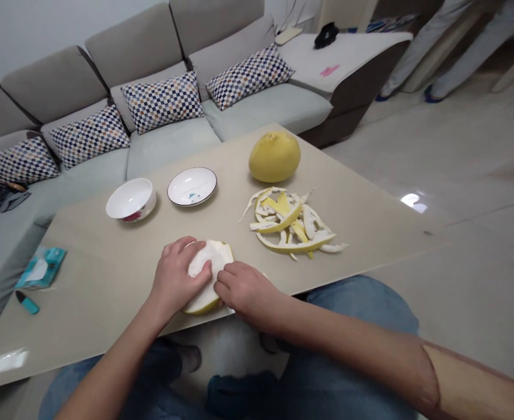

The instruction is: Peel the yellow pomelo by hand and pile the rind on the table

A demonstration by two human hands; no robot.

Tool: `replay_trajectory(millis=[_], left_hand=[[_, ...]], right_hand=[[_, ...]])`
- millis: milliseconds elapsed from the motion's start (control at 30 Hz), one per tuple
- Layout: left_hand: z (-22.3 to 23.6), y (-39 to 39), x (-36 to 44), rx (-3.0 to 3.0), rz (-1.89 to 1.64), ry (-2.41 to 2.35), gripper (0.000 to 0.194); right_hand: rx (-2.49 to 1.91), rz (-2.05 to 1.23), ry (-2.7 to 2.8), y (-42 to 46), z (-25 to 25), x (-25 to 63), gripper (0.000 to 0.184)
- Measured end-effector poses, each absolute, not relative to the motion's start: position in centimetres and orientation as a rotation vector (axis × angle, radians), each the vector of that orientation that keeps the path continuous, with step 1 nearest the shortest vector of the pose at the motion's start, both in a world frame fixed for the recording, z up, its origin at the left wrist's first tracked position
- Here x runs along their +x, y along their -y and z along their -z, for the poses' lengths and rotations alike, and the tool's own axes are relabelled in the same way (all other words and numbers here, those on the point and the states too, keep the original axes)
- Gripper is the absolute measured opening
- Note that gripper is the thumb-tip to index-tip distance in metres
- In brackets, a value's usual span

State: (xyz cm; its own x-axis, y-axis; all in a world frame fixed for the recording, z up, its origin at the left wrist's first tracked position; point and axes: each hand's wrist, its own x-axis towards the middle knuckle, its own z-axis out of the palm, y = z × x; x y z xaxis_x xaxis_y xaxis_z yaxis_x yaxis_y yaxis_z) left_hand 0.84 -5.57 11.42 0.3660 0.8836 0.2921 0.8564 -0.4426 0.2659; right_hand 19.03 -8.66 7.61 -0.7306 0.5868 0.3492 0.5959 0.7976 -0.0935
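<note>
A partly peeled pomelo (208, 259) rests near the front edge of the table, its white pith facing up and yellow-green rind left around the lower side. My left hand (175, 277) grips it from the left, thumb and fingers spread over the pith. Curled against its right side are the fingers of my right hand (248, 291), pinching at the rind edge; the fingertips are partly hidden. A pile of peel strips (294, 227), yellow outside and white inside, lies to the right. Behind the pile sits a whole yellow pomelo (275, 157).
On the table (108, 286) stand a white bowl (130, 198) and a white plate (192, 186). A teal tissue pack (42, 268) and a teal pen-like thing with a dark end (28, 303) lie left. Beyond are a sofa (169, 143) and a person's legs (462, 64).
</note>
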Motion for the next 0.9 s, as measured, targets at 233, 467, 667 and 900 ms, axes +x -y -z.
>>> replay_trajectory(millis=[233,467,667,900], left_hand=[[-11.3,5.6,0.6,2.571,-0.596,-1.603,0.033],[-11.3,5.1,0.2,2.532,-0.575,-1.59,0.032],[-12.0,4.1,-0.8,2.509,-0.47,-1.511,0.035],[-11.9,2.9,-2.7,2.47,-0.331,-1.457,0.062]], right_hand=[[-1.119,-0.092,2.41,10.4,-6.5,19.0,0.006],[-1.168,-0.067,2.371,10.6,-7.7,18.3,0.019],[-1.06,-0.085,2.427,9.0,-7.7,18.6,0.021],[-0.874,-0.412,2.508,2.6,-9.9,22.6,0.029]])
